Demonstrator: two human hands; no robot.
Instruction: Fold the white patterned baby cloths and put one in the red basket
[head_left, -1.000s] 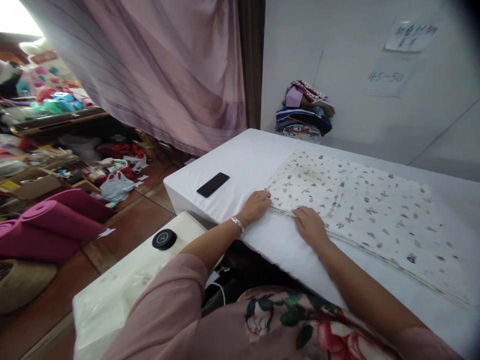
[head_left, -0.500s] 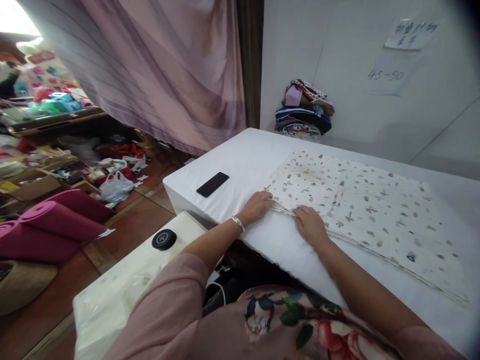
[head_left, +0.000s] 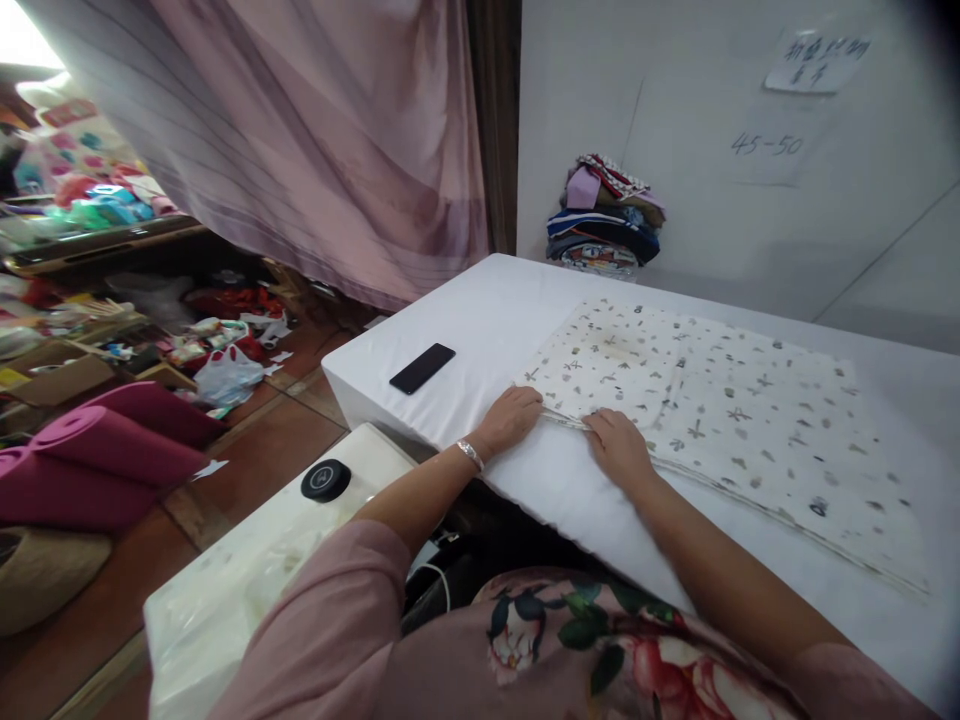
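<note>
A white cloth with a small scattered print lies folded in layers on the white-covered table. My left hand has its fingers closed on the cloth's near left corner; a silver bracelet circles that wrist. A short way to the right, my right hand grips the same near edge, fingertips over the cloth and the thumb hidden. Between both hands the layered edge runs fairly straight. The cloth's right part spreads flat beyond my right forearm.
A black phone lies left of the cloth. Folded clothes are stacked against the wall behind the table. At lower left, a white surface bears a round black object. Pink rolls lie on the floor.
The edge between my hands, bunched and slightly raised before, now lies flatter and straighter. Both hands stay at nearly the same spots on the cloth. The view has shifted slightly.
</note>
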